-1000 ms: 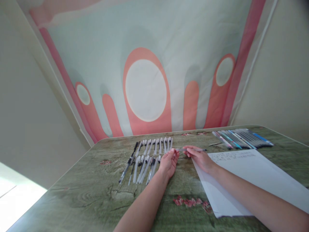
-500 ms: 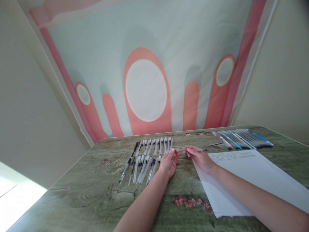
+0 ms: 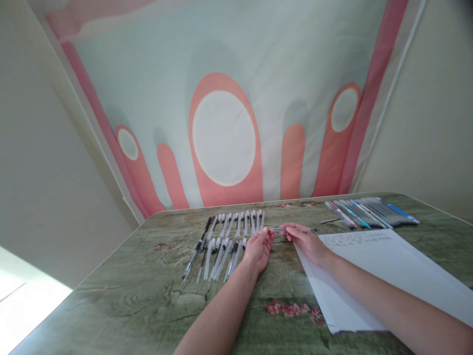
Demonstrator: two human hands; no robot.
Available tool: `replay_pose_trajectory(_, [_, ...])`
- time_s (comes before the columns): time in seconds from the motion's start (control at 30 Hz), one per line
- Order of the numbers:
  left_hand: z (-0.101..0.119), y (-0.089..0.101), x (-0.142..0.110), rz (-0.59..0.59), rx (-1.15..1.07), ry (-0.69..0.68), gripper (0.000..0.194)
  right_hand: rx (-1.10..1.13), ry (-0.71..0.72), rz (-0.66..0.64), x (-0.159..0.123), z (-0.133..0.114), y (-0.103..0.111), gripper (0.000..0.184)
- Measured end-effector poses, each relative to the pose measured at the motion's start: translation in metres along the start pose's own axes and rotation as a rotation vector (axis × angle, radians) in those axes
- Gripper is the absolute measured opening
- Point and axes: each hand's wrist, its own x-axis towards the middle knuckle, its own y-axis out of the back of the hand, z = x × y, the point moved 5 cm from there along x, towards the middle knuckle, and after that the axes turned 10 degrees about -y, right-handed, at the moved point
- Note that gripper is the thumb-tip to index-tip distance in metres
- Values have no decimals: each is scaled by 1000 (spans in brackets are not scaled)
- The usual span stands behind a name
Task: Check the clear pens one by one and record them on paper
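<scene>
A slim pen [image 3: 277, 229] lies level between my two hands, its dark end pointing right. My left hand [image 3: 259, 249] pinches the pen's left end between thumb and fingertips. Further along the barrel, my right hand [image 3: 305, 242] grips it with closed fingers, above the corner of a white paper sheet [image 3: 369, 276]. Several lines of small writing run along the sheet's top. Beside my left hand are a back row of clear pens with caps [image 3: 238, 224] and a front row of clear and black pens [image 3: 218, 259].
A flat group of grey, blue and coloured pens [image 3: 373, 213] rests at the table's back right. The green wood-patterned table [image 3: 121, 296] has printed pink flowers. Behind it hangs a backdrop [image 3: 271, 118] with pink arches.
</scene>
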Motion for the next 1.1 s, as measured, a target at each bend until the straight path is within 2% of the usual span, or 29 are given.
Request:
replay_pose_trajectory(0.9, [0,0,-1,3,55,-36,0,-114,34,9,-1,0,2,28])
replay_pose_trajectory(1.1, [0,1,-2,-14,87,-57,6,-121,35,5,-1,0,3,28])
